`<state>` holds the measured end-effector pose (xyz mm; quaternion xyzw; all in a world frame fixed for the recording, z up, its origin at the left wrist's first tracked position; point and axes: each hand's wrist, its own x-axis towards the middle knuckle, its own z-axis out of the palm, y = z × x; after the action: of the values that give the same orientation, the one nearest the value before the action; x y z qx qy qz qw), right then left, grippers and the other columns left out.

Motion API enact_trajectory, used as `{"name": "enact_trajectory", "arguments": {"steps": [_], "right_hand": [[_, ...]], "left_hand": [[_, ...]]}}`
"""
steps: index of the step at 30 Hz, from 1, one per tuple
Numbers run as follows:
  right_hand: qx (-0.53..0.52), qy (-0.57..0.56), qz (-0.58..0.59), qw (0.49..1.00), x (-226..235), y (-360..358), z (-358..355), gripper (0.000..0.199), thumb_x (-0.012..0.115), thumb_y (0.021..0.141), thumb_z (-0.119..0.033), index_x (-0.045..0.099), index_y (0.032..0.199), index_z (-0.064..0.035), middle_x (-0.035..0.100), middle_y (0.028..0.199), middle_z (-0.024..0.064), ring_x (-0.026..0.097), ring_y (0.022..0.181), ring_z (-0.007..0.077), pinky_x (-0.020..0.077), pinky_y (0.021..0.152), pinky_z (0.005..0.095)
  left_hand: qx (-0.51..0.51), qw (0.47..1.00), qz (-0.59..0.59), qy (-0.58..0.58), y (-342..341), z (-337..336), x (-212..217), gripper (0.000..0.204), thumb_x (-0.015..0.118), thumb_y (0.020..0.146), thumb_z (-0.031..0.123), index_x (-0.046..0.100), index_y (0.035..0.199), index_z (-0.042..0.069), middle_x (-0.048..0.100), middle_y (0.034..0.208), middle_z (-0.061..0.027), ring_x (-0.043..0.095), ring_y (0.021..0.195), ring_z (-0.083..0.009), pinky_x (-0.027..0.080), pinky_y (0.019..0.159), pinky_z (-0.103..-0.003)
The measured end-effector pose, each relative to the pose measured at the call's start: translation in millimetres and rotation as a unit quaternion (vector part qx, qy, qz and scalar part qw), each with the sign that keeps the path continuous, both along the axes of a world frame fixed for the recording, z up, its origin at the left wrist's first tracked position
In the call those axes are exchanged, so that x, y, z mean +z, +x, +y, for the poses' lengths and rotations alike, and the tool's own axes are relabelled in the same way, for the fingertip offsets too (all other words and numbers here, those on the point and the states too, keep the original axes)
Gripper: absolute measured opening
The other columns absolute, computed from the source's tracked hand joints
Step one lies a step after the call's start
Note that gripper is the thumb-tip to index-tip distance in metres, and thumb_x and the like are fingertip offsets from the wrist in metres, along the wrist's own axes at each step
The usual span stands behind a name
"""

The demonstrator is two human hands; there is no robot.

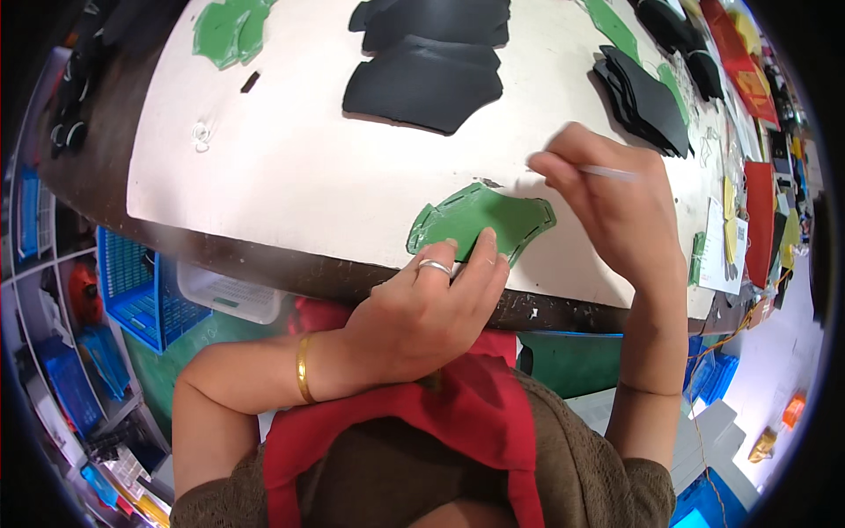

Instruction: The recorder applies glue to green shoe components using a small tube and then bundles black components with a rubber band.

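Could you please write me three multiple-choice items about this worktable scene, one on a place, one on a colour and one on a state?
1. Where does the green template lie?
A. at the near edge of the white table top
B. on the blue crate
C. on the black stack

2. What colour are the cut sheets at the far middle of the table?
A. yellow
B. black
C. white

3. What is the right hand doing?
A. resting open and flat
B. holding a thin white pen in a pinch grip
C. hanging below the table

Answers: 1 A, the template sits just inside the near rim, under the fingers of the left hand. 2 B, the sheets are plainly black. 3 B, the fingers close round the pen above the template.
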<state>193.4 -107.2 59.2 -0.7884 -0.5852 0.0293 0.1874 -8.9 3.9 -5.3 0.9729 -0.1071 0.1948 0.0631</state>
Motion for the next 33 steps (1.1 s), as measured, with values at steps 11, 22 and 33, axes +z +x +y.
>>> {"name": "enact_trajectory", "arguments": {"steps": [11,22,33], "right_hand": [[0.066,-0.013,0.149,0.986,-17.9,-13.0,-49.0,0.015,0.077,0.089,-0.02,0.067,0.087,-0.0087,0.065,0.072,0.0083,0.065,0.062,0.029,0.0485,0.054,0.0375],[0.031,0.007,0.013,0.999,-21.7,10.7,-36.7,0.016,0.073,0.091,-0.016,0.059,0.088,-0.0079,0.065,0.075,0.008,0.064,0.062,0.03,0.0479,0.053,0.0386],[-0.041,0.204,0.087,0.974,-33.7,1.0,-23.2,0.01,0.064,0.096,-0.017,0.064,0.1,-0.0078,0.07,0.079,0.0114,0.069,0.074,0.0347,0.0552,0.065,0.0447]], "left_hand": [[0.015,0.998,0.048,0.025,14.6,-3.8,8.5,0.039,0.059,0.084,0.006,0.073,0.121,0.002,0.069,0.129,-0.0135,0.054,0.07,-0.0233,0.049,0.054,-0.027],[0.034,0.996,0.073,0.029,18.4,-6.7,13.9,0.035,0.062,0.083,0.008,0.075,0.116,0.004,0.07,0.127,-0.0077,0.052,0.068,-0.0224,0.048,0.053,-0.027],[0.02,0.999,0.02,0.045,22.2,2.1,10.9,0.03,0.067,0.08,0.011,0.076,0.109,0.007,0.073,0.121,-0.0051,0.055,0.065,-0.0198,0.048,0.051,-0.027]]}}
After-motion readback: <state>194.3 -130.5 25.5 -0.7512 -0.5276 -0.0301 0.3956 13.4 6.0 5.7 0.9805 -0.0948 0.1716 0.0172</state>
